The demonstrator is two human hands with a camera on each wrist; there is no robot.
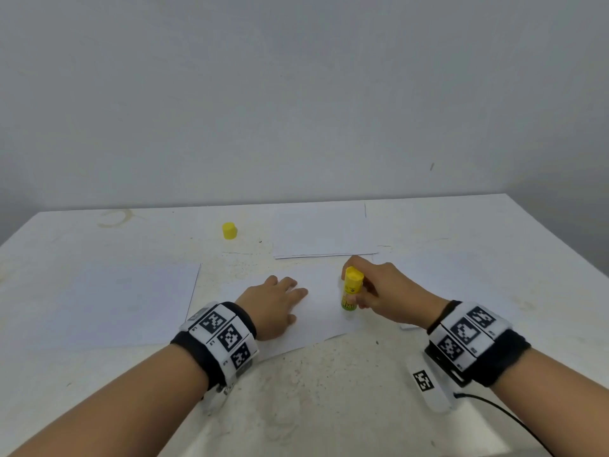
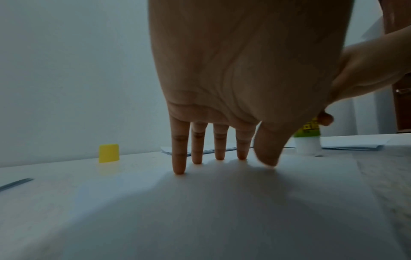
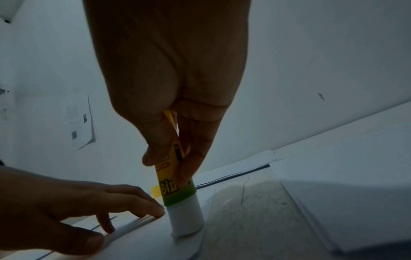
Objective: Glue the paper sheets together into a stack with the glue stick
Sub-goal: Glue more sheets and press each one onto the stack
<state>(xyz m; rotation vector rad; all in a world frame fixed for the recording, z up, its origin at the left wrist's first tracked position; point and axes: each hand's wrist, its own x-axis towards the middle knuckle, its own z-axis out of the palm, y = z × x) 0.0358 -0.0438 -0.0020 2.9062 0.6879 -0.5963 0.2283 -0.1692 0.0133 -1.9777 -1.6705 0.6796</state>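
A white paper sheet [image 1: 316,311] lies in the middle of the table. My left hand [image 1: 276,301] presses flat on it, fingers straight and spread [image 2: 179,158]. My right hand [image 1: 382,291] grips a yellow and green glue stick [image 1: 351,288], held upright with its white tip down on the sheet near the right edge [image 3: 186,219]. In the right wrist view thumb and fingers pinch the tube [image 3: 171,168]. The glue stick's yellow cap [image 1: 229,231] stands apart at the back of the table [image 2: 108,153].
More white sheets lie around: a small stack at the back [image 1: 323,234], one sheet at the left [image 1: 108,301], another under my right wrist [image 1: 461,282]. The white table [image 1: 329,390] meets a plain wall. A black cable [image 1: 501,410] runs off my right wrist.
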